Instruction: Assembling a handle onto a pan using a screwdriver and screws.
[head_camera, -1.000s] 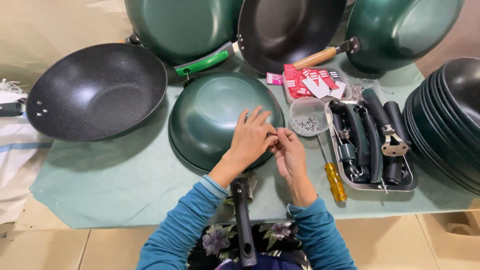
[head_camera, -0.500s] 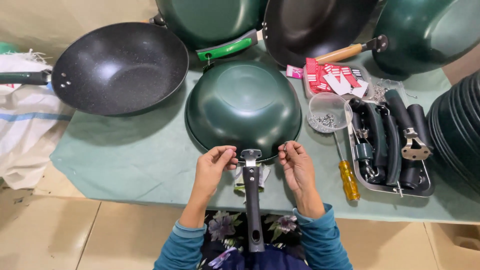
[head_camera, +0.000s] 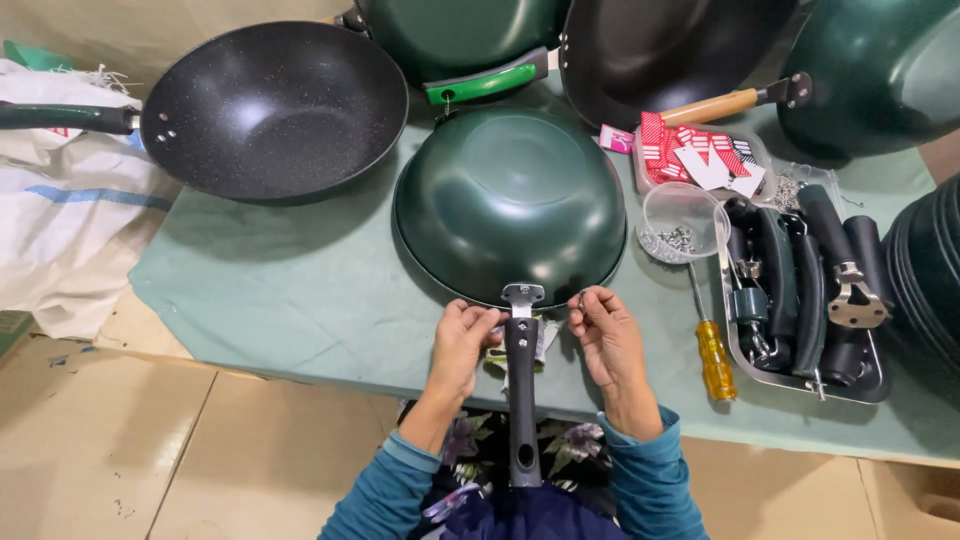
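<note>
In the upper right of the frame a clear tray of red-and-white labels (head_camera: 695, 152) lies on the green table cover (head_camera: 270, 290), with a small pink-and-white packet (head_camera: 615, 138) at its left end; at the far left edge sits a white woven sack with a blue stripe (head_camera: 60, 215). At centre frame an upturned dark green wok (head_camera: 510, 200) rests rim-down on the cover, its glossy domed underside facing up and a metal bracket at its near rim joining a long black handle (head_camera: 521, 400) that points toward the bottom of the frame. The left hand (head_camera: 462, 345) sits just left of the handle's top, fingers curled and pressed against it near the bracket. The right hand (head_camera: 610, 335) is just right of the handle, thumb and forefinger pinched on something tiny, too small to identify. To the right stand a clear cup of screws (head_camera: 680, 222), a yellow-handled screwdriver (head_camera: 712, 350) and a metal tray of black handles (head_camera: 805, 290).
</note>
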